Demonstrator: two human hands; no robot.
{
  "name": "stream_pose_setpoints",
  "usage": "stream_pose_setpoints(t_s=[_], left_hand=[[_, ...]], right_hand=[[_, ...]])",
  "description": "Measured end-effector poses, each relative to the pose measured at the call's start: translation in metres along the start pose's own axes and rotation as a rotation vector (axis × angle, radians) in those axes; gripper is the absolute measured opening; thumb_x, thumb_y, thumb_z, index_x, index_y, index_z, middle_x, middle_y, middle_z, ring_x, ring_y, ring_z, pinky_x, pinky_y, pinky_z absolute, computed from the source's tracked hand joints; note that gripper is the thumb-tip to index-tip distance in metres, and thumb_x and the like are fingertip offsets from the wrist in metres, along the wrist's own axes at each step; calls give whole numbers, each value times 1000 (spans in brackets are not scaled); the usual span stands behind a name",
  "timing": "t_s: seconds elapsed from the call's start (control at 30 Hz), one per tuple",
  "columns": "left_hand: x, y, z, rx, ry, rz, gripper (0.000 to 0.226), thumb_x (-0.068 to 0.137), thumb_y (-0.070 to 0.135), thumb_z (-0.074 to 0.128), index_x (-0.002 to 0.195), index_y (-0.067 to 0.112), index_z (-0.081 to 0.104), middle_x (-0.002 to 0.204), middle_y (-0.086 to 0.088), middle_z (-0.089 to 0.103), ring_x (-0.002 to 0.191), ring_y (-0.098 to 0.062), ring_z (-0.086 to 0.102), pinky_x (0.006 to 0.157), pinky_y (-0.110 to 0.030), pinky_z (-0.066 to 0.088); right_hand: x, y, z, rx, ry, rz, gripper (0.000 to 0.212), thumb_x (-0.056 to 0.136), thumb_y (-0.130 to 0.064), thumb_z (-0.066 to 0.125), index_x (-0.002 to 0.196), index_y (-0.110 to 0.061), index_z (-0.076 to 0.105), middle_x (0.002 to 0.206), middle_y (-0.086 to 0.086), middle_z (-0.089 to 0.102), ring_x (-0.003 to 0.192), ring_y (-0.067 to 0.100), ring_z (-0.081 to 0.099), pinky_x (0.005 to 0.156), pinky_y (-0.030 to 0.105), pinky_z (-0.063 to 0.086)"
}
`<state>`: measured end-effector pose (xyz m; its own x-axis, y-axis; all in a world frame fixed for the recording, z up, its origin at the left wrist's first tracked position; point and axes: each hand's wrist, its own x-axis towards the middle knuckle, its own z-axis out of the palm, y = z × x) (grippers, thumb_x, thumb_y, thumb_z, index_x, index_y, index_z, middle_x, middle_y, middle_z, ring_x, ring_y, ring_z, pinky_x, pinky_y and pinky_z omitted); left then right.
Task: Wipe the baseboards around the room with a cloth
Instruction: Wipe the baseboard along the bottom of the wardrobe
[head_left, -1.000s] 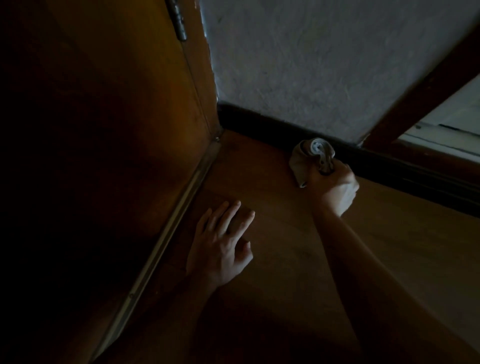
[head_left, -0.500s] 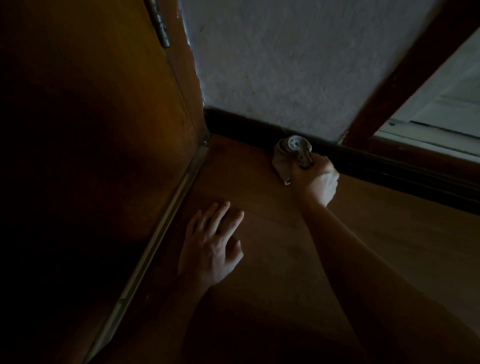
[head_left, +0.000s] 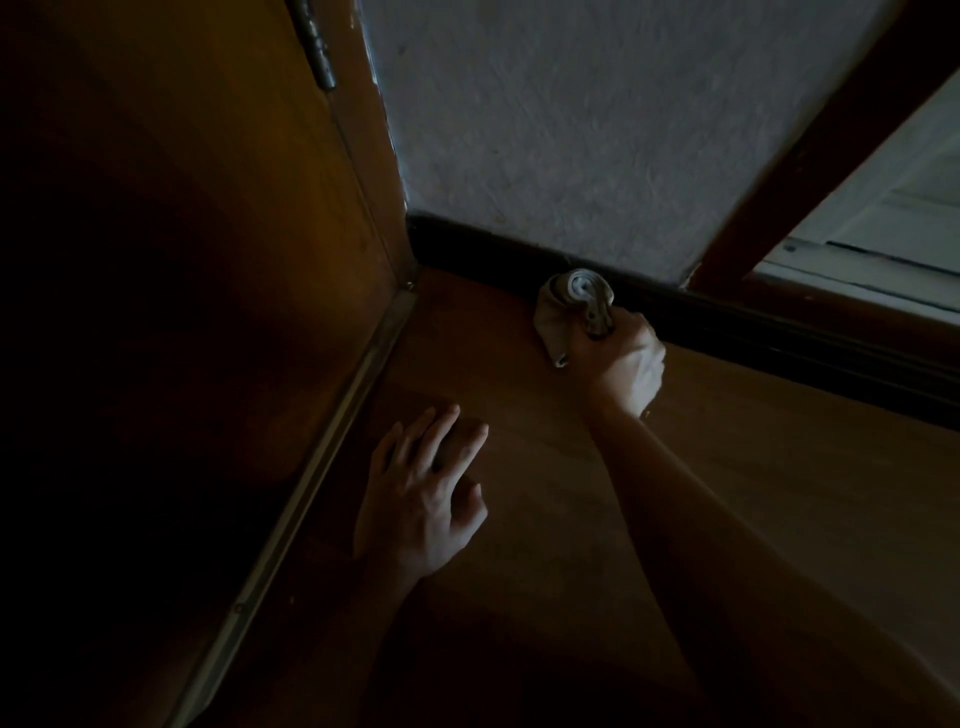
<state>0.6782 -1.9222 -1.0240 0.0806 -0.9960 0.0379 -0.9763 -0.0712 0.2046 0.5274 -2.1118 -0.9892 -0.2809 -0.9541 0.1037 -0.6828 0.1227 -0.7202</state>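
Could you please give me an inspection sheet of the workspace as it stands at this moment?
Surface: wooden floor, dimly lit.
Job's things: bunched grey cloth held against the dark baseboard, a little right of the corner.
Clutter: nothing seen.
Hands: right hand grips the cloth; left hand rests on the floor, fingers spread.
Cables: nothing seen.
Surroundings: wooden door on the left with a hinge and a metal strip along its foot; pale textured wall above the baseboard; dark wooden post at right.
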Motion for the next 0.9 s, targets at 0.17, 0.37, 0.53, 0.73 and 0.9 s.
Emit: stream_pose_setpoints(t_s=[0.17, 0.37, 0.53, 0.73, 0.9], left_hand=[[0, 3, -4, -18, -7, -9, 65, 86, 50, 49, 150, 39, 42, 162, 3, 31, 147, -21, 29, 120, -49, 25], [0, 1, -6, -21, -16, 5, 63, 89, 52, 46, 150, 38, 42, 162, 0, 32, 147, -23, 31, 120, -49, 24], [5, 9, -3, -37, -8, -19, 62, 86, 48, 61, 145, 32, 50, 157, -3, 38, 144, -25, 35, 118, -54, 27], [6, 18, -3, 2, -40, 47, 66, 89, 59, 49, 150, 38, 42, 161, 0, 32, 146, -24, 33, 117, -55, 29], [6, 19, -5, -11, -50, 36, 67, 87, 57, 55, 150, 39, 42, 162, 0, 33, 146, -26, 33, 117, -56, 29]], right_hand=[[4, -16, 8, 0, -112, -58, 19, 81, -35, 64, 86, -17, 68, 90, 2, 64, 82, 28, 63, 65, 32, 41], [13, 30, -37, -47, -1, -21, 21, 81, -40, 61, 89, -22, 68, 93, 2, 67, 85, 29, 65, 68, 36, 47], [15, 51, -55, -37, 75, 21, 24, 81, -40, 62, 88, -18, 69, 92, 3, 67, 83, 31, 65, 68, 35, 47], [16, 51, -53, -10, 70, 10, 25, 79, -39, 63, 91, -19, 71, 95, 4, 69, 88, 32, 65, 68, 32, 39], [17, 45, -50, -41, 30, -59, 23, 81, -38, 64, 89, -18, 70, 94, 3, 67, 84, 30, 65, 67, 34, 44]])
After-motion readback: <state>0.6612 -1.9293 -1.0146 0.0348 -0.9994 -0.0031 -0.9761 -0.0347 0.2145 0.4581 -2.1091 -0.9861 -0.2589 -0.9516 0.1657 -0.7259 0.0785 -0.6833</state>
